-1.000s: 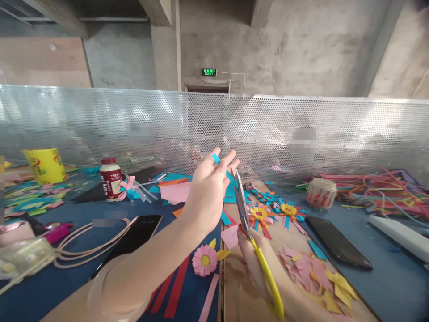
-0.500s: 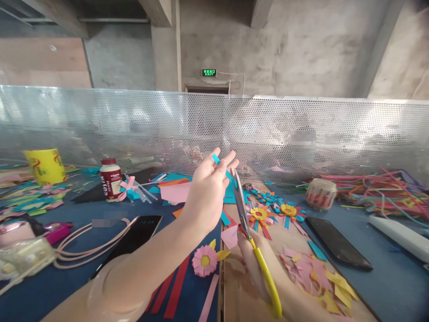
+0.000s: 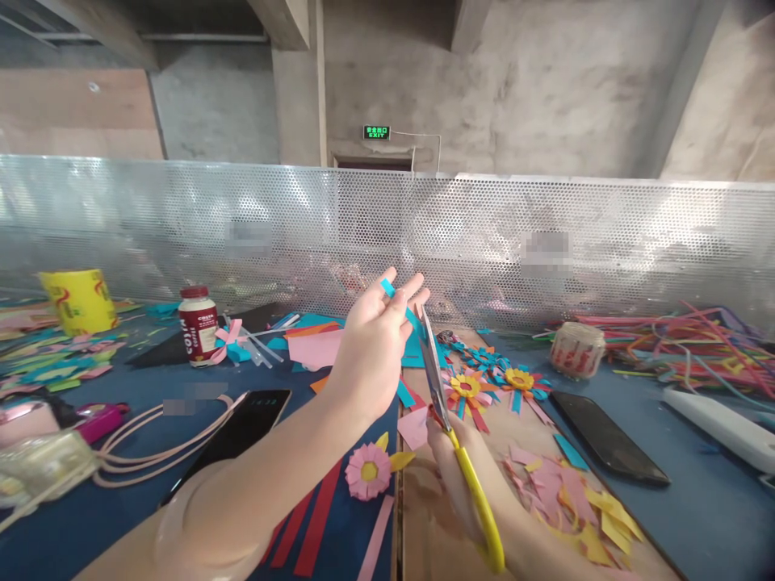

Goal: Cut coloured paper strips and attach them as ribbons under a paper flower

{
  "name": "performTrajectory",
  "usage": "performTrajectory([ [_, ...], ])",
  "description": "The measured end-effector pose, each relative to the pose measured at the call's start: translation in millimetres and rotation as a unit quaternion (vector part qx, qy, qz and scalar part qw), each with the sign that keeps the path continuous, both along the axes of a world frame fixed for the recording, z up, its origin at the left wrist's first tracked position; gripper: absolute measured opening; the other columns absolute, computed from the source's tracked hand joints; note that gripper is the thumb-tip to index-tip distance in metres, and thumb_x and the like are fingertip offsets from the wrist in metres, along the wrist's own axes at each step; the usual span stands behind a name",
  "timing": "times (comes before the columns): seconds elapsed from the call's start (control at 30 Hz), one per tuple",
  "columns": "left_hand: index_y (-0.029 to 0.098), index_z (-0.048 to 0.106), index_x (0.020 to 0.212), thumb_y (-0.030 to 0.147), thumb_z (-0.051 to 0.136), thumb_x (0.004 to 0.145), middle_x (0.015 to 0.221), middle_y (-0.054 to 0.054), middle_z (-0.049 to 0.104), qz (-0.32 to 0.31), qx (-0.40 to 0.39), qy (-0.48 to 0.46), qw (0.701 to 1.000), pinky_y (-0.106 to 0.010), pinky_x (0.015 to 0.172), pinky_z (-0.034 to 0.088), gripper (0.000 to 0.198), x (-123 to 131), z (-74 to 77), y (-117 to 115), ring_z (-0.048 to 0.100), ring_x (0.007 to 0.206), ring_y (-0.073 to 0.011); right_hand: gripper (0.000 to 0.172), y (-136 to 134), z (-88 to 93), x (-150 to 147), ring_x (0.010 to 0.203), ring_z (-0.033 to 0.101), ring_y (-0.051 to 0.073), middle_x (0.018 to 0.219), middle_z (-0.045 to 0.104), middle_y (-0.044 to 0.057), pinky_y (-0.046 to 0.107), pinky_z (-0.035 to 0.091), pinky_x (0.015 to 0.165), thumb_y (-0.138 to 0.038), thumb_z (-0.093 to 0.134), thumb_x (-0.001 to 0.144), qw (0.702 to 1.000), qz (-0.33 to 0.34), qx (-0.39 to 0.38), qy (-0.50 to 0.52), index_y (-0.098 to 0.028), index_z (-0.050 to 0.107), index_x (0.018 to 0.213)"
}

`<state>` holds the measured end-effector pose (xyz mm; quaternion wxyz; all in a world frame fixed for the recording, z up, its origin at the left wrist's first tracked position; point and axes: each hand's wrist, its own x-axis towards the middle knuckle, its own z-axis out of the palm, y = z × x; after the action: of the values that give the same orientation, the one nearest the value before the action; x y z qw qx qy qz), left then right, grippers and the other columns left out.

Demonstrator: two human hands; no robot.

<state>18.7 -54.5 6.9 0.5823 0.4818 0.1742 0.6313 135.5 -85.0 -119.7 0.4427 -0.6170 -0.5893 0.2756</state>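
My left hand (image 3: pixel 370 349) is raised over the table and pinches a narrow blue paper strip (image 3: pixel 393 297) between thumb and fingers, the other fingers stretched out. My right hand (image 3: pixel 463 476) grips yellow-handled scissors (image 3: pixel 451 440). Their silver blades point up and lie against the strip just right of my left fingertips. A pink paper flower (image 3: pixel 369 470) lies on the table below my left wrist. Finished paper flowers (image 3: pixel 484 379) in orange, blue and yellow lie just beyond the scissors.
A perforated metal screen (image 3: pixel 545 242) fences the table's far side. Also here: a red coffee bottle (image 3: pixel 198 324), yellow tape roll (image 3: pixel 78 300), two dark phones (image 3: pixel 242 428) (image 3: pixel 609 438), pink cord (image 3: pixel 151 440), paper scraps (image 3: pixel 575 500), a tangle of strips (image 3: pixel 684 347), a white tube (image 3: pixel 720 415).
Almost nothing differs. Both hands, the strip and the scissors keep their pose; the view has shifted very slightly.
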Motion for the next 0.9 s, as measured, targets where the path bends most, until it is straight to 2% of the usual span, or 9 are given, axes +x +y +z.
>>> performTrajectory([
  [0.23, 0.019, 0.035, 0.137, 0.006, 0.046, 0.085, 0.132, -0.011, 0.053, -0.001, 0.003, 0.006, 1.000, -0.040, 0.103, 0.036, 0.055, -1.6, 0.0, 1.6, 0.051, 0.119, -0.0243, 0.031, 2.3, -3.5, -2.3, 0.096, 0.057, 0.019, 0.113, 0.056, 0.008, 0.038, 0.050, 0.081, -0.034, 0.052, 0.090, 1.000, 0.004, -0.004, 0.016, -0.015, 0.054, 0.115],
  [0.4, 0.018, 0.033, 0.138, 0.010, 0.048, 0.086, 0.134, -0.012, 0.051, -0.010, 0.028, 0.007, 1.000, -0.037, 0.103, 0.036, 0.055, -6.8, -0.6, 9.2, 0.051, 0.119, -0.0242, 0.031, -0.8, -0.8, -4.8, 0.091, 0.058, 0.017, 0.109, 0.057, 0.007, 0.036, 0.051, 0.078, -0.034, 0.052, 0.090, 0.999, 0.017, 0.006, 0.030, -0.014, 0.054, 0.113],
  [0.57, 0.013, 0.029, 0.139, 0.006, 0.043, 0.087, 0.128, -0.015, 0.055, -0.005, 0.053, -0.032, 0.998, -0.036, 0.101, 0.039, 0.054, -19.2, 10.9, 21.8, 0.056, 0.114, -0.0231, 0.025, -7.7, 5.0, -7.4, 0.072, 0.056, 0.013, 0.083, 0.059, 0.003, 0.025, 0.044, 0.064, -0.040, 0.052, 0.086, 0.998, 0.037, 0.019, 0.039, -0.015, 0.057, 0.088],
  [0.7, 0.010, 0.034, 0.135, 0.002, 0.043, 0.086, 0.118, -0.016, 0.062, 0.001, 0.062, -0.039, 0.997, -0.038, 0.098, 0.042, 0.051, -30.3, 19.6, 33.8, 0.061, 0.107, -0.0225, 0.031, -8.3, 13.3, -1.4, 0.051, 0.045, 0.011, 0.056, 0.048, -0.002, 0.024, 0.034, 0.050, -0.047, 0.044, 0.083, 0.997, -0.020, -0.057, 0.037, -0.018, 0.051, 0.075],
  [0.8, 0.006, 0.040, 0.130, 0.000, 0.045, 0.082, 0.105, -0.017, 0.067, -0.022, 0.039, -0.024, 0.999, -0.040, 0.091, 0.046, 0.048, -34.9, 17.4, 44.5, 0.064, 0.097, -0.0241, 0.031, -3.2, 24.5, 16.0, 0.048, 0.042, 0.010, 0.058, 0.048, -0.003, 0.024, 0.031, 0.049, -0.049, 0.043, 0.082, 0.999, -0.001, -0.043, -0.016, -0.018, 0.050, 0.079],
  [0.87, 0.003, 0.044, 0.124, -0.001, 0.044, 0.080, 0.093, -0.016, 0.068, -0.035, 0.011, -0.010, 0.999, -0.039, 0.083, 0.049, 0.045, -36.7, 11.5, 51.6, 0.066, 0.087, -0.0233, 0.031, 2.4, 31.8, 31.6, 0.055, 0.045, 0.012, 0.066, 0.053, -0.001, 0.024, 0.031, 0.051, -0.048, 0.045, 0.082, 0.993, 0.035, -0.008, -0.112, -0.018, 0.051, 0.081],
  [0.9, 0.002, 0.046, 0.121, -0.002, 0.044, 0.079, 0.086, -0.014, 0.068, -0.034, -0.007, 0.000, 0.999, -0.036, 0.077, 0.050, 0.042, -37.4, 7.3, 54.6, 0.066, 0.081, -0.0213, 0.031, 5.7, 34.5, 39.0, 0.058, 0.047, 0.013, 0.069, 0.056, 0.001, 0.024, 0.030, 0.051, -0.048, 0.045, 0.083, 0.986, 0.032, -0.004, -0.166, -0.018, 0.052, 0.081],
])
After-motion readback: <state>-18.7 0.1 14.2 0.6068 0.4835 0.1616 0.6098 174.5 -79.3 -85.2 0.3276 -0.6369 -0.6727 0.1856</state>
